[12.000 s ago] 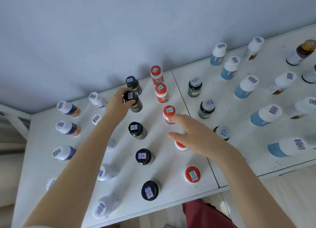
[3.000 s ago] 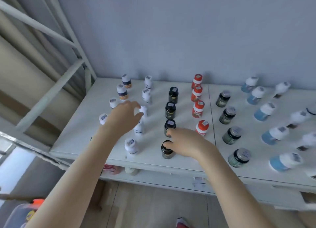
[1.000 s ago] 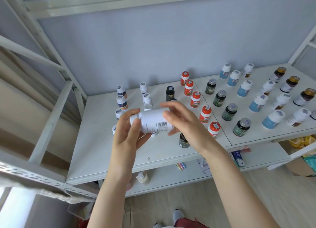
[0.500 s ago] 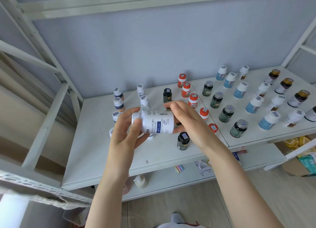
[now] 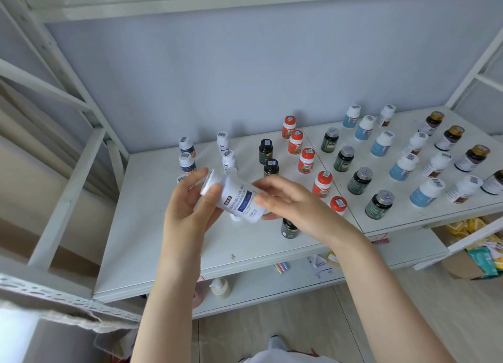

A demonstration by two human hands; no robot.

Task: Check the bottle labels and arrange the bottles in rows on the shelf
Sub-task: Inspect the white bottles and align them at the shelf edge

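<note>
I hold a white bottle (image 5: 239, 201) with a blue label sideways above the white shelf (image 5: 152, 226), its cap pointing left. My left hand (image 5: 187, 207) grips the cap end and my right hand (image 5: 288, 202) grips the bottom end. The label faces up toward me. Below, bottles stand in rows: white-capped ones (image 5: 228, 159) at the left, black ones (image 5: 265, 151), red-capped ones (image 5: 306, 160), dark green ones (image 5: 344, 158), and blue-and-white ones (image 5: 382, 143) farther right. One black bottle (image 5: 289, 228) stands partly hidden under my right wrist.
Brown gold-capped bottles (image 5: 472, 158) line the far right. White frame posts (image 5: 68, 177) rise at the left and right. A lower shelf holds a small pump bottle (image 5: 220, 287) and papers. A cardboard box (image 5: 479, 256) of packets sits at the lower right.
The white bottle has rolled in my hands so the blue label now faces up, and it tilts with the cap end higher. The view has shifted slightly.
</note>
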